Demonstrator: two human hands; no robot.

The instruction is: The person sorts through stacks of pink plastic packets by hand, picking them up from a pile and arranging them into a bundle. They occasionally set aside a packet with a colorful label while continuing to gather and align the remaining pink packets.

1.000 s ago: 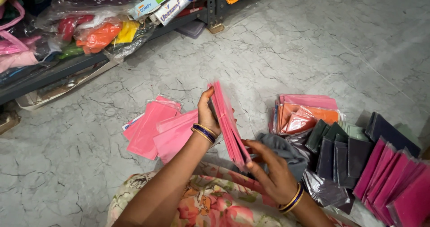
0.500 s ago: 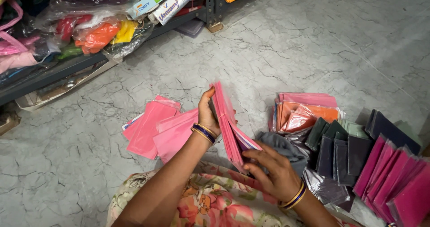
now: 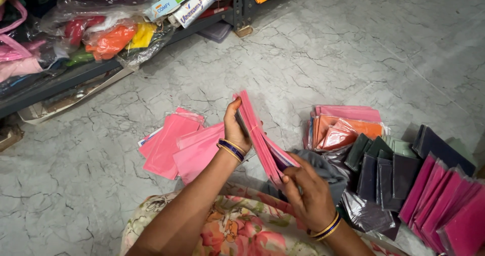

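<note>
While the left hand clasps pink packets, the right hand's grip parts them.

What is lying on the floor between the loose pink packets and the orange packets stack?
In the head view, the left hand holds an upright pink packet bundle there; beneath it the marble floor is bare.

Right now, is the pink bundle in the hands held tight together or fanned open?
Fanned open at its near end. The right hand peels packets of the pink bundle apart, while the left hand pinches the far end together.
</note>
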